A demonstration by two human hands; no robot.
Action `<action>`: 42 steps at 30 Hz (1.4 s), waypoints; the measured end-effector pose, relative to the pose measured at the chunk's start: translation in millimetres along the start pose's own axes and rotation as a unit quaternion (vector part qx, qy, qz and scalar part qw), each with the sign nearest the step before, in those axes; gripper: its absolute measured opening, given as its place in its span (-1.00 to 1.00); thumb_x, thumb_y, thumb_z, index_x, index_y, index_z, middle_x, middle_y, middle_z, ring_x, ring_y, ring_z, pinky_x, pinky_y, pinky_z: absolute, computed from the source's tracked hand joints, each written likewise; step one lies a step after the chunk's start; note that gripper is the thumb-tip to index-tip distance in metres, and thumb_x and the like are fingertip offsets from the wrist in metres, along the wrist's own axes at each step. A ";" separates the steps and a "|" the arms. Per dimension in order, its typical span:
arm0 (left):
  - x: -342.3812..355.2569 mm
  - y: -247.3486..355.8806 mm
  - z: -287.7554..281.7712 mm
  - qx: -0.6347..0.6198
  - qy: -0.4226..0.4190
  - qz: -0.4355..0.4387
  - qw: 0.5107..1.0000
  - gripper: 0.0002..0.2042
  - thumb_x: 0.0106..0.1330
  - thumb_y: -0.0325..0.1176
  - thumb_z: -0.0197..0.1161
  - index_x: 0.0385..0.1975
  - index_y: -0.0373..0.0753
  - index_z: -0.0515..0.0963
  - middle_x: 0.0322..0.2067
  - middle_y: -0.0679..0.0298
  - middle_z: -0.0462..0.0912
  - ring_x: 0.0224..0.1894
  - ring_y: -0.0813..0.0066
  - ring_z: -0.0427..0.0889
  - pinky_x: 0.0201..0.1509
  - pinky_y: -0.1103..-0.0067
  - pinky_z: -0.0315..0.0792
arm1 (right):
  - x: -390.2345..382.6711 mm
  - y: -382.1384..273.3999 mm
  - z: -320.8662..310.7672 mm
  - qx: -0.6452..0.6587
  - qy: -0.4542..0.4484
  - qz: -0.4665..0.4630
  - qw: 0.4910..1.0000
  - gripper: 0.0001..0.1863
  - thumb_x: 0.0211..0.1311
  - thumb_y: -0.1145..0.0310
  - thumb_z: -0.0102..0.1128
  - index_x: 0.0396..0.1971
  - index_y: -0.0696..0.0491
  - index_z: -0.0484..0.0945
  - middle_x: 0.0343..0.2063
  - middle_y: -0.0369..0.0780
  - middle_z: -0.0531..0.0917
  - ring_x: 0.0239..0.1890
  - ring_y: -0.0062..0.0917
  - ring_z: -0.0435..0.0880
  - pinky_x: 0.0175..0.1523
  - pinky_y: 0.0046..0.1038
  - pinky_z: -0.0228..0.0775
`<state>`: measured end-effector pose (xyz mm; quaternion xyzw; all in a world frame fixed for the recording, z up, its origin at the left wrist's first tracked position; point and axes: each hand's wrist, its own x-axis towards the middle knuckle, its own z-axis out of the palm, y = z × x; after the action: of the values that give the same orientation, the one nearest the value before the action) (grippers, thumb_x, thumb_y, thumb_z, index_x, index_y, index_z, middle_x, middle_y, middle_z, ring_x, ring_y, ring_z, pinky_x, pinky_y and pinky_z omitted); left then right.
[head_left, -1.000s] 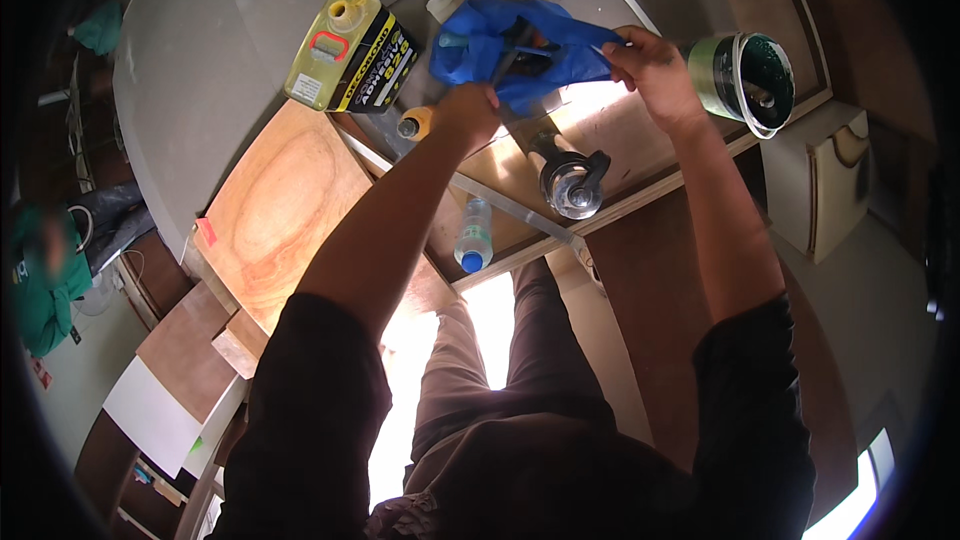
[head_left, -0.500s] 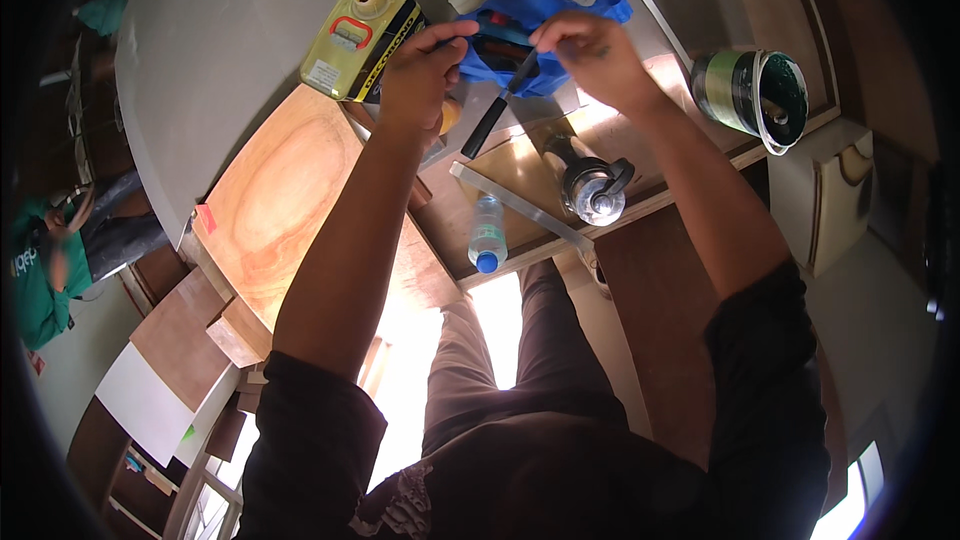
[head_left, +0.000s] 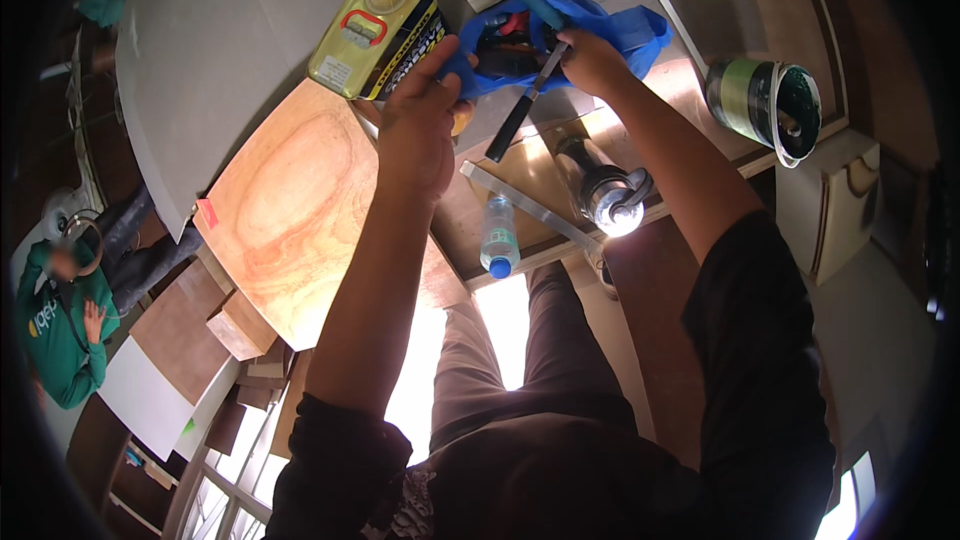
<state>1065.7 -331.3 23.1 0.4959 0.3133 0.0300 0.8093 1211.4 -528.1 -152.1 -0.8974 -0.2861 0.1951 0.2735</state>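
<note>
A blue bag (head_left: 625, 35) lies spread open on the grey work surface, with dark, red and teal items inside that I cannot make out. My left hand (head_left: 425, 110) is closed on the bag's left edge. My right hand (head_left: 597, 65) is closed at the bag's right side, its fingertips partly hidden, and appears to grip the plastic. A flat-bladed tool with a black handle (head_left: 510, 130) slants across the bag's near edge. The upper end of its blade meets my right fingers; whether they hold it too is unclear.
Left of the bag stands a yellow-and-black rectangular can (head_left: 365, 45). Nearer are a clear bottle (head_left: 499, 230), a metal flask (head_left: 610, 200) and a flat metal strip (head_left: 530, 205). A paint bucket (head_left: 740, 100) lies tipped at right. Someone in green (head_left: 75, 325) is at far left.
The bag's right side has spread further right, and a teal item inside now slants upward. My left hand has moved lower along the can's side. The person in green has come further into view.
</note>
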 end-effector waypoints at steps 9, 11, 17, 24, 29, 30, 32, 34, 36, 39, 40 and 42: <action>-23.1 -22.2 -4.7 -0.127 -0.016 -0.032 0.991 -0.55 0.25 -0.57 0.08 0.19 -0.33 0.33 0.04 0.21 0.51 -0.01 0.55 0.49 0.06 0.55 0.36 | 2.6 -3.8 -6.6 -0.116 -0.083 0.051 0.989 -0.74 0.14 0.38 -0.05 -0.33 0.14 0.62 -0.36 0.03 0.64 -0.24 -0.13 0.65 -0.16 -0.20 0.50; -23.4 -24.3 -5.5 -0.113 -0.017 -0.032 0.993 -0.54 0.25 -0.56 0.09 0.19 -0.33 0.33 0.02 0.23 0.52 -0.01 0.56 0.49 0.09 0.55 0.36 | 5.5 -9.2 -12.3 0.003 -0.161 0.150 0.976 -0.75 0.15 0.32 0.02 -0.34 0.15 0.62 -0.40 -0.02 0.65 -0.35 -0.21 0.67 -0.27 -0.24 0.52; -24.0 -38.9 -4.4 0.008 -0.041 -0.039 0.998 -0.54 0.28 -0.53 0.05 0.21 -0.39 0.26 -0.06 0.19 0.47 -0.02 0.48 0.47 0.12 0.52 0.38 | 25.1 33.0 25.9 0.161 -0.090 0.425 0.886 -0.65 0.05 0.15 0.25 -0.46 0.21 0.61 -0.61 -0.15 0.59 -0.68 -0.40 0.58 -0.53 -0.40 0.45; -27.2 -38.7 -7.4 -0.001 -0.028 -0.031 0.999 -0.56 0.24 -0.47 0.18 0.15 -0.32 0.39 -0.10 0.30 0.54 -0.15 0.62 0.47 0.05 0.59 0.34 | 33.0 11.7 14.2 0.085 -0.097 0.423 0.897 -0.69 -0.02 0.20 0.27 -0.59 0.19 0.59 -0.70 -0.17 0.54 -0.72 -0.46 0.51 -0.60 -0.40 0.36; -24.7 -33.1 -22.4 -0.004 -0.010 -0.019 1.000 -0.55 0.23 -0.47 0.18 0.15 -0.34 0.39 -0.11 0.30 0.54 -0.15 0.61 0.47 0.04 0.60 0.34 | 24.0 16.8 22.9 0.218 0.016 0.449 0.866 -0.72 -0.04 0.21 0.22 -0.59 0.18 0.59 -0.67 -0.17 0.56 -0.70 -0.47 0.52 -0.58 -0.39 0.37; -23.0 -31.9 -23.3 -0.010 -0.006 -0.018 1.000 -0.55 0.22 -0.48 0.18 0.15 -0.34 0.39 -0.13 0.31 0.54 -0.15 0.61 0.47 0.04 0.60 0.34 | 24.7 21.9 22.7 0.232 0.028 0.445 0.865 -0.72 -0.04 0.22 0.22 -0.60 0.18 0.59 -0.67 -0.17 0.56 -0.68 -0.47 0.52 -0.57 -0.39 0.37; -19.2 -27.6 -21.7 0.031 -0.002 -0.014 0.999 -0.55 0.24 -0.44 0.19 0.16 -0.31 0.39 -0.17 0.32 0.54 -0.14 0.60 0.46 0.03 0.60 0.33 | 24.0 30.9 15.7 0.163 0.020 0.378 0.911 -0.76 -0.04 0.24 0.22 -0.56 0.15 0.58 -0.63 -0.19 0.56 -0.63 -0.48 0.54 -0.58 -0.43 0.36; -17.7 -21.5 -16.3 0.112 0.022 -0.023 0.993 -0.56 0.23 -0.42 0.19 0.15 -0.28 0.41 -0.20 0.31 0.54 -0.14 0.56 0.46 0.03 0.59 0.32 | 22.1 36.1 6.2 0.181 0.020 0.362 0.914 -0.78 -0.02 0.26 0.21 -0.51 0.13 0.56 -0.57 -0.20 0.58 -0.60 -0.49 0.54 -0.59 -0.46 0.34; -20.4 -13.3 -2.9 0.232 0.068 -0.046 0.969 -0.58 0.20 -0.42 0.20 0.11 -0.25 0.45 -0.24 0.28 0.55 -0.14 0.48 0.48 0.04 0.56 0.32 | 20.2 30.3 -7.2 0.287 0.025 0.394 0.873 -0.80 0.00 0.28 0.19 -0.46 0.12 0.54 -0.50 -0.21 0.60 -0.57 -0.51 0.54 -0.59 -0.50 0.33; -14.4 -23.3 3.5 0.619 0.124 0.353 0.691 -0.65 0.13 -0.47 0.17 -0.02 -0.24 0.52 -0.26 0.15 0.55 -0.19 0.19 0.51 0.02 0.41 0.36 | 6.8 14.3 -24.6 0.458 0.049 0.420 0.782 -0.80 0.07 0.29 0.14 -0.38 0.12 0.50 -0.43 -0.21 0.61 -0.59 -0.52 0.55 -0.58 -0.49 0.40; -9.7 -27.2 10.4 0.581 0.093 0.385 0.711 -0.66 0.10 -0.48 0.17 -0.07 -0.24 0.53 -0.27 0.13 0.55 -0.20 0.13 0.51 0.00 0.39 0.38 | 5.9 22.2 -20.0 0.402 0.047 0.379 0.832 -0.80 0.08 0.30 0.13 -0.38 0.12 0.50 -0.43 -0.21 0.61 -0.59 -0.52 0.56 -0.57 -0.50 0.43; 5.1 -35.8 37.5 0.495 0.021 0.449 0.744 -0.70 0.05 -0.51 0.16 -0.16 -0.25 0.55 -0.30 0.09 0.56 -0.23 0.00 0.52 -0.03 0.34 0.41 | -7.6 57.0 -5.4 0.315 0.062 0.308 0.896 -0.80 0.09 0.31 0.11 -0.37 0.13 0.50 -0.44 -0.20 0.62 -0.59 -0.53 0.58 -0.55 -0.50 0.49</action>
<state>1080.6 -377.1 3.0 0.9092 0.0426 0.2410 0.3369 1231.5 -574.0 -180.8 -0.8178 0.0985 0.2931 0.4854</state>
